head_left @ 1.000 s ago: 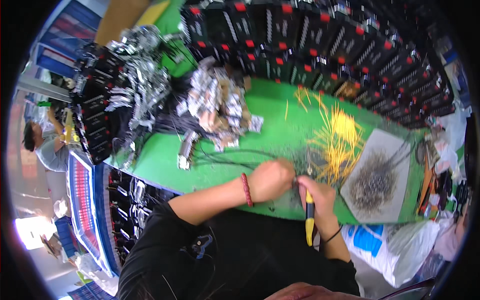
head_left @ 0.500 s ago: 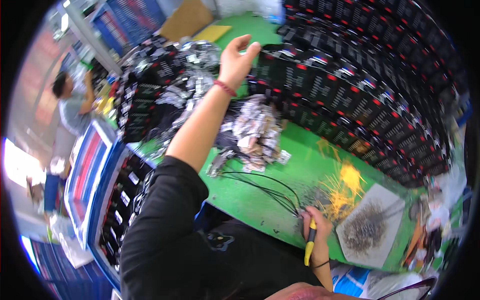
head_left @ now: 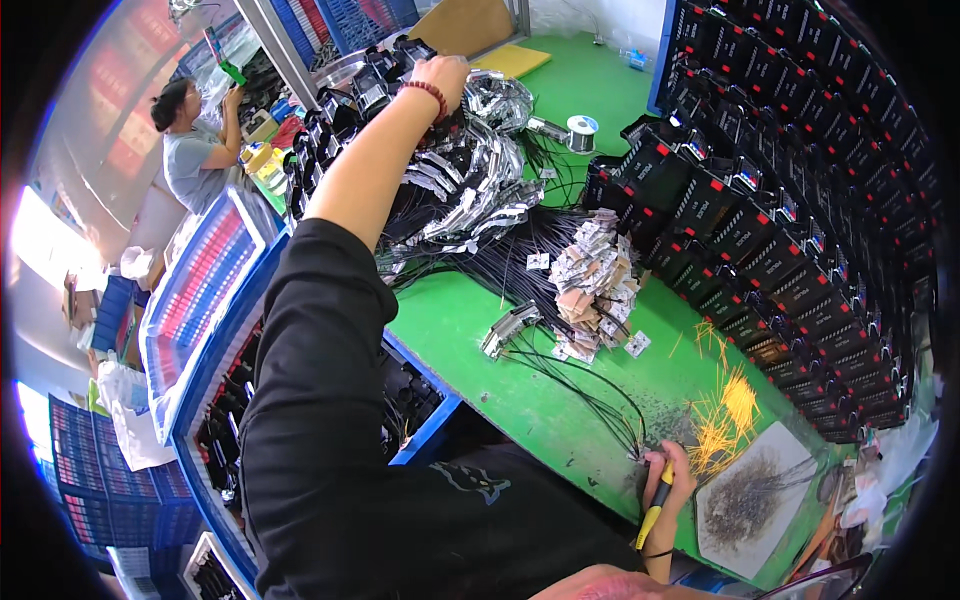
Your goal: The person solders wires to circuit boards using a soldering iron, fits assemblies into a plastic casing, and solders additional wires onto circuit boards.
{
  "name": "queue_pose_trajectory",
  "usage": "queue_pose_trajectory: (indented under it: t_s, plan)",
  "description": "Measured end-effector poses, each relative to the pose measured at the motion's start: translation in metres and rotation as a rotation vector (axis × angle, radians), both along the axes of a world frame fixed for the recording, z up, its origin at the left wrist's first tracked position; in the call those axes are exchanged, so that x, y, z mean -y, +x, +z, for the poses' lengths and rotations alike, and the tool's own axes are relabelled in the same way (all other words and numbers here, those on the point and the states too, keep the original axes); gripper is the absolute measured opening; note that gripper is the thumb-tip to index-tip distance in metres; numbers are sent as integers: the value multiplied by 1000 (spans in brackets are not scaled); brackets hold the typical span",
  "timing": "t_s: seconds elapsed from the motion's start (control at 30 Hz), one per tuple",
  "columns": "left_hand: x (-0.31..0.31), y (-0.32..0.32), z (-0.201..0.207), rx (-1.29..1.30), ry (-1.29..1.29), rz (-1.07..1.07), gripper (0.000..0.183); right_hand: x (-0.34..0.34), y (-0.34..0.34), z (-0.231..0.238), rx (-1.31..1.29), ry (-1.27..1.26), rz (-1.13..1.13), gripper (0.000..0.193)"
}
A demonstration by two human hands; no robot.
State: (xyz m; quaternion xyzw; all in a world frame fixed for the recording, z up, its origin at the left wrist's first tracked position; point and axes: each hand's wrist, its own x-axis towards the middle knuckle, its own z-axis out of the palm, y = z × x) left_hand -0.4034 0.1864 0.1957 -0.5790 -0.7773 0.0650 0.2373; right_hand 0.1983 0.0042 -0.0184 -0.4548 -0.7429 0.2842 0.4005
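My left hand [head_left: 442,80], a beaded bracelet at its wrist, reaches to the heap of black and silver parts [head_left: 375,85] at the far left. Its fingers are curled down among them; whatever they pinch is hidden. At the near right, my right hand [head_left: 676,474] is closed around a slim tool with a yellow-and-black handle [head_left: 655,508], its working end out of sight. By those fingertips end several thin black cables [head_left: 590,405], which run back to a silver-ended bundle [head_left: 510,328]. Behind lies a pile of small whitish tags [head_left: 598,280] on black cables.
Stacked black boxes [head_left: 745,205] wall off the right side of the green table [head_left: 440,320]. Yellow thin sticks [head_left: 738,405] and a speckled grey plate [head_left: 755,500] lie near my right hand. A wire spool [head_left: 582,134] stands farther back. Another person [head_left: 195,145] works at the far left.
My left hand has gone from open in mid-air to the heap at the left, its fingers now curled. The right hand keeps the tool. The whole view has shifted.
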Motion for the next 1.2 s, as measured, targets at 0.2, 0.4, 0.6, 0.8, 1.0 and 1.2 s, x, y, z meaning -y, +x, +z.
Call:
queue_pose_trajectory:
  t_s: [0.2,0.4,0.6,0.8,1.0,1.2]
  plan:
    - [0,-59,37,335,436,-288,29,-1,-1,3,12,43,5,20]
    - [55,29,93,728,866,-413,17,-1,7,-5,-110,106,4,22]
    - [140,193,92,25,357,-1273,21,-1,27,22,-355,121,-129,29]
    - [160,288,37,93,-60,-1748,16,-52,36,139,-263,799,-182,36]
    - [157,335,-17,198,-302,-2004,16,-70,24,209,399,987,216,31]
    - [145,344,-29,40,-277,-1652,13,-73,32,186,693,1054,166,21]
